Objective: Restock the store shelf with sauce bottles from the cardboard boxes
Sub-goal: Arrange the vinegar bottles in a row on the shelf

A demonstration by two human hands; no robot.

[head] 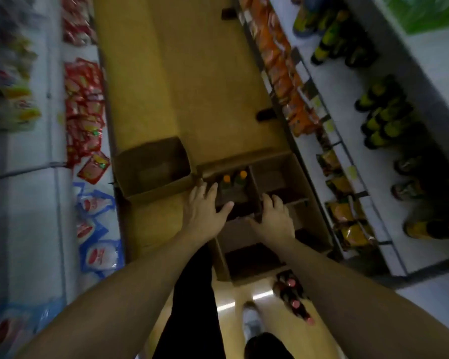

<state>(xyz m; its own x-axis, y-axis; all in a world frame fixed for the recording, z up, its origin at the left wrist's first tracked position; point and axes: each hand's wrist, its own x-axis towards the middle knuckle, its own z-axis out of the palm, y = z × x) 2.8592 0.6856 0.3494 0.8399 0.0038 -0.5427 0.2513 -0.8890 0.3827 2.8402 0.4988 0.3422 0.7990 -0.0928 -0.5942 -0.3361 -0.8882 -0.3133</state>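
Down the aisle runs a tan floor [192, 86], with a shelf of red packets [83, 99] on our left and a white store shelf [342, 81] on our right carrying dark bottles with yellow labels [381, 117].

From the head view, two cardboard boxes sit on the floor ahead of us. The plain box [153, 172] on the left shows only its brown bottom. Touching it on the right is a divided box [306, 177]. In its far left cell stand two sauce bottles [226, 182], dark-bodied with orange caps. They stand upright side by side, caps up toward us, long axis running floor to ceiling.

Our left hand [205, 208] hovers at the near rim of that cell, its fingers [213, 189] straight and spread, just short of the bottles. Our right hand [275, 216] is on the cardboard divider, its fingers [268, 199] bent downward. We cannot tell whether they grip it.

More dark bottles with pink caps [293, 296] are on the floor by the box's near end.
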